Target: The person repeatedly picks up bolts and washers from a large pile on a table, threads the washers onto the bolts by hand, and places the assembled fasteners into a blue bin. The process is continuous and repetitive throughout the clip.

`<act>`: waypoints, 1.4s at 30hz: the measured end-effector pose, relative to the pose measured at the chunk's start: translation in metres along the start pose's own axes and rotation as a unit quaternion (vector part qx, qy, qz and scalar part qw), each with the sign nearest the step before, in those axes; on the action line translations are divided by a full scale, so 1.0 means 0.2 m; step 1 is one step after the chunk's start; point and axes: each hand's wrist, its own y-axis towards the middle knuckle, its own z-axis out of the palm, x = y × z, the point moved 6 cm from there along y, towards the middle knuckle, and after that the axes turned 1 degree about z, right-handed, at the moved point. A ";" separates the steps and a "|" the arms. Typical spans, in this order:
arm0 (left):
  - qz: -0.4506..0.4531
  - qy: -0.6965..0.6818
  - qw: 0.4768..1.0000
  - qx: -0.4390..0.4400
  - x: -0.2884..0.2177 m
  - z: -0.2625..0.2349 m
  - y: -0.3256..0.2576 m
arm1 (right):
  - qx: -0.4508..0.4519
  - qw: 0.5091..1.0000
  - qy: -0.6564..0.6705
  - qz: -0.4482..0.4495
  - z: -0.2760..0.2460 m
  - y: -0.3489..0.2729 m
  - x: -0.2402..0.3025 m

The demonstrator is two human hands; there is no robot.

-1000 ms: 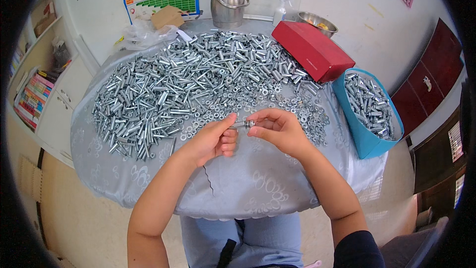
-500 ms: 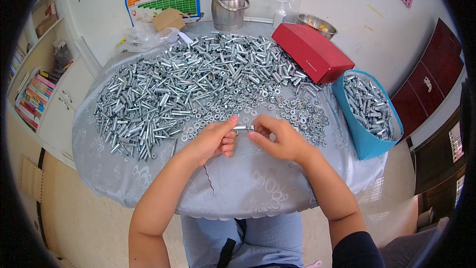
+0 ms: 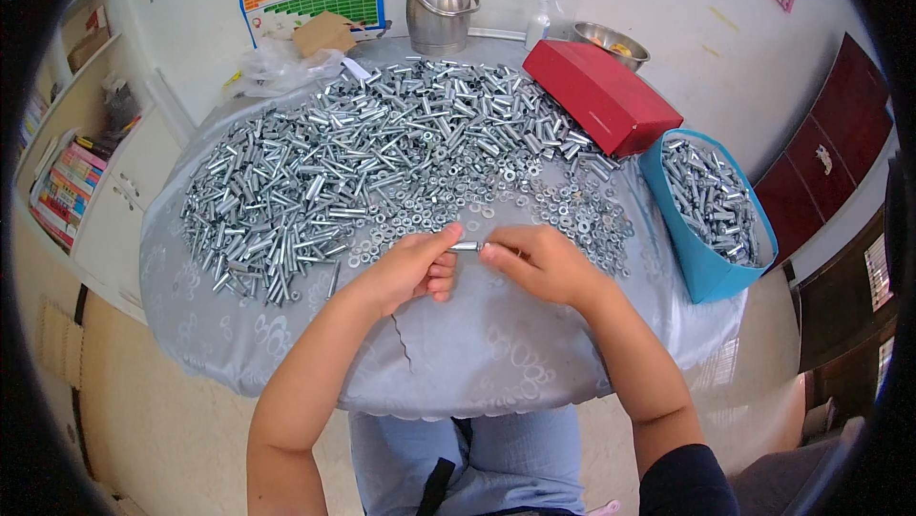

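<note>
- Head view, hands: the left hand point(image 3: 412, 273) grasps the metal tube point(image 3: 465, 246) near its left end, thumb on top and the other fingers curled; the right hand point(image 3: 546, 266) has thumb and forefinger pinched on the tube's right end; whether a small ring sits between those fingertips, I cannot tell.
- Head view, place: the tube lies crosswise above the tabletop point(image 3: 458, 381), between its front edge and the loose washers point(image 3: 582, 217).
- Head view, step: this looks like fingertip work at the tube's right end; any further move there seems to call for a steady left grip and a light, well-aligned right pinch.
- Head view, around: a heap of bolts and tubes point(image 3: 315, 158) spreads from the tabletop's left edge toward its back edge; the red box point(image 3: 606, 96) sits at the back right; the blue bin point(image 3: 722, 279), filled with metal pieces point(image 3: 708, 196), stands at the right edge.
</note>
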 end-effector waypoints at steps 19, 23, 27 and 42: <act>0.007 -0.004 1.000 -0.013 -0.01 0.00 -0.01 | 0.028 0.999 0.020 0.022 0.00 0.00 0.02; 0.027 -0.020 0.999 -0.022 -0.02 -0.01 -0.01 | -0.085 0.992 0.070 -0.060 -0.03 0.00 0.07; 0.013 -0.015 1.000 -0.019 0.00 -0.01 0.01 | -0.066 0.994 -0.029 -0.083 -0.01 0.01 0.01; 0.013 -0.016 0.999 -0.032 0.00 -0.03 0.01 | -0.087 0.989 0.068 -0.102 -0.01 0.01 0.08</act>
